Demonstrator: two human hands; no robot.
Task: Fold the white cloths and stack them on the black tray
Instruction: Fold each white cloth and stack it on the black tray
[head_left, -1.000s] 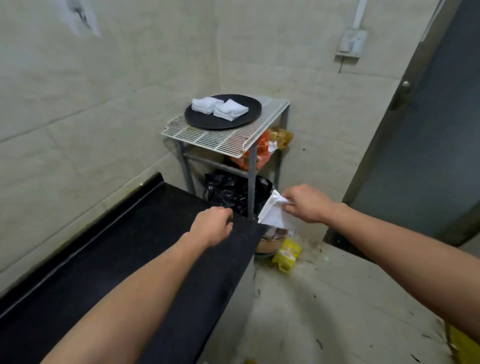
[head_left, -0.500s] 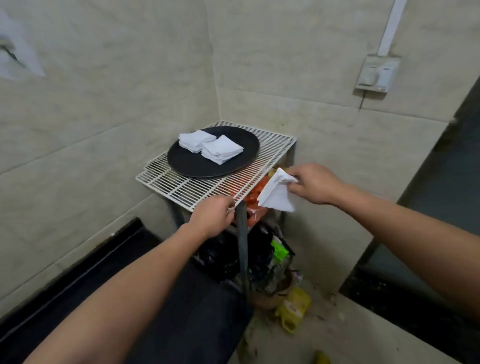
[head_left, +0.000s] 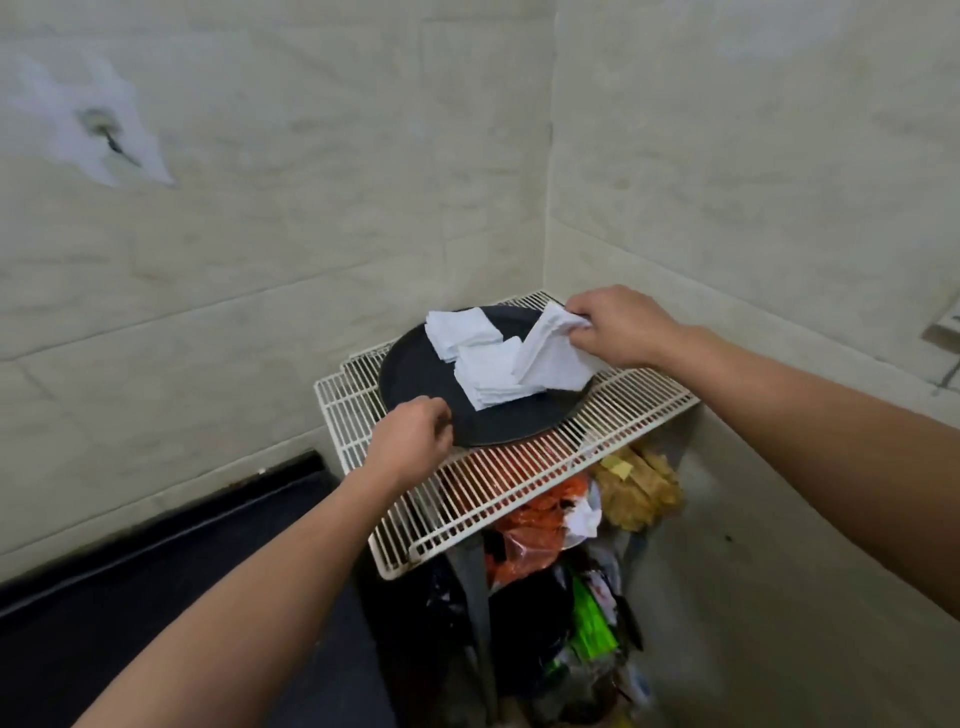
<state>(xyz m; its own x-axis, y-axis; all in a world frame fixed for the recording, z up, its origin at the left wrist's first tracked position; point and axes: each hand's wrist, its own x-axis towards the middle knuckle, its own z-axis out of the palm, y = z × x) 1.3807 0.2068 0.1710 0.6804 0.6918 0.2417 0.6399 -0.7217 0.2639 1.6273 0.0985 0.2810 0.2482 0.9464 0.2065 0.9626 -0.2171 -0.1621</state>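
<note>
**My right hand (head_left: 618, 327) holds a folded cloth (head_left: 553, 358) over the tray (head_left: 415, 374).**

I pinch the cloth by its top corner, fingers closed on it, so it hangs above the right side of the tray. Its lower edge is touching or just over the near pile (head_left: 491, 384) (I cannot tell which). A far pile (head_left: 460, 332) of folded cloths lies to the left, its corner meeting the near one. My left hand (head_left: 415, 436) sits at the tray's near-left rim with fingers curled, and I cannot tell whether it grips the rim. The tray rests on a wire rack (head_left: 519, 478) in the corner. By my reading the job is well along. This cloth needs only laying down and squaring, and no other loose cloth is in view.
</note>
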